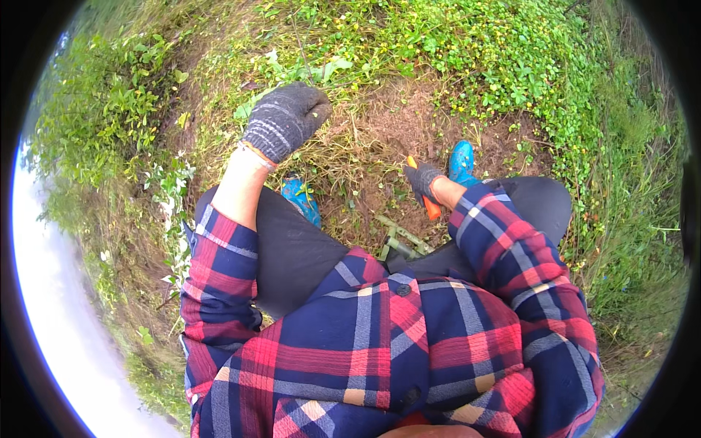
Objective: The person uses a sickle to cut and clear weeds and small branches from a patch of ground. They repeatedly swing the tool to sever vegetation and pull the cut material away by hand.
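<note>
My left hand (290, 117), in a dark grey knitted glove with light stripes, is closed in a fist above the weeds at the upper left; thin plant stems (304, 52) rise beside its fingers, and I cannot tell if it grips them. My right hand (424, 182), in a similar glove, is shut on the orange handle (432, 209) of a hand tool. The tool's working end points at the soil and is hard to make out. Bare reddish soil (397, 117) and pulled, dry stems (342, 148) lie between and beyond the hands.
Blue shoes (461, 159) stand on the soil at either side. A green-framed low seat or stand (402, 246) shows between my legs. Dense green ground cover (504, 60) grows ahead and to the right, a leafy shrub (109, 104) at the left, white-leaved plants (172, 211) beside my left leg.
</note>
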### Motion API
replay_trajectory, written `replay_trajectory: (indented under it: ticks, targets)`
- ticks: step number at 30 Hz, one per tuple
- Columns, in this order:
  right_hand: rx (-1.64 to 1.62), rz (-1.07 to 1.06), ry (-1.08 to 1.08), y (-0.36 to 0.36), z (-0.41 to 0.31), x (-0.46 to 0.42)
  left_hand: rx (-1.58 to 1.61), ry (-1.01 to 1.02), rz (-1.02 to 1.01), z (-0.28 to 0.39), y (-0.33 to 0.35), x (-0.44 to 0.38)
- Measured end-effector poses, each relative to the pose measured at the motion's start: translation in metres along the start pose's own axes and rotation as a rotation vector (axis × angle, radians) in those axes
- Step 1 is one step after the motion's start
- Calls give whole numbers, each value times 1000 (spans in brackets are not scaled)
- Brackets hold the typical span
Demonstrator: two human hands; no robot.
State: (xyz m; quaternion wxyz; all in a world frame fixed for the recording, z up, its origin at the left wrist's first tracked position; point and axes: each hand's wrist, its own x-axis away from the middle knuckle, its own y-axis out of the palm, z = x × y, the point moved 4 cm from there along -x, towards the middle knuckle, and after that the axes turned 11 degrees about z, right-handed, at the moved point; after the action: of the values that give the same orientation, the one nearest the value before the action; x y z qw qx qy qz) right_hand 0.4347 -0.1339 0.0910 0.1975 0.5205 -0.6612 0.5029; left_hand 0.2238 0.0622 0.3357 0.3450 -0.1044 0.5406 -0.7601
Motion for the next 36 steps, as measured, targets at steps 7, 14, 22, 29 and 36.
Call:
replay_trajectory:
  ticks: [7, 14, 22, 29, 36]
  targets:
    - [-78, 251, -120, -53, 7, 20, -82, 85, -281, 22, 65, -33]
    - [-50, -194, 38, -2, 50, 31, -356, 192, -605, 26, 167, -26]
    - [192, 27, -50, -39, 35, 36, -430, 431, -639, 39, 293, 33]
    - [188, 269, -374, -47, -4, -21, -673, 704, -1054, -1, 322, 67]
    - [0, -2, -116, -1, 26, -13, -674, 680, -893, -38, 278, 29]
